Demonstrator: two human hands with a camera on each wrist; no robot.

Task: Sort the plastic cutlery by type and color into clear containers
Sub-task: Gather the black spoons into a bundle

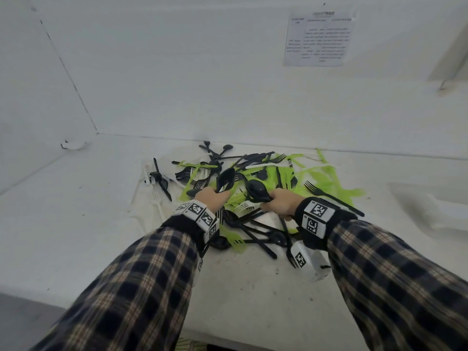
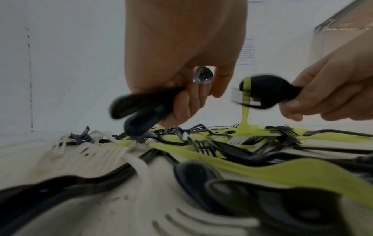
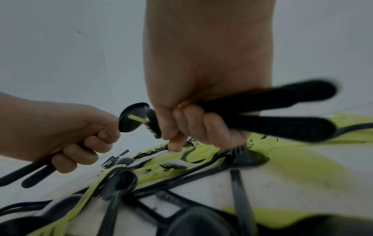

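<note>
A mixed pile of black, lime-green and white plastic cutlery (image 1: 253, 178) lies on the white table (image 1: 88, 211). My left hand (image 1: 219, 193) grips a bunch of black spoons (image 1: 224, 179), bowls pointing away from me. In the left wrist view, the left hand (image 2: 193, 99) has its fingers curled round the spoon handles (image 2: 141, 110). My right hand (image 1: 269, 201) grips another bunch of black spoons (image 1: 258, 190). In the right wrist view, the right hand (image 3: 187, 127) holds them with their handles (image 3: 282, 115) sticking out to the right. Both hands hover just above the pile, close together.
White walls close off the back and left of the table. A printed sheet (image 1: 319, 38) is taped to the back wall. A faint clear shape (image 1: 428, 198), perhaps a container, sits at the right. Loose black forks (image 1: 331, 198) and white forks (image 1: 158, 206) edge the pile.
</note>
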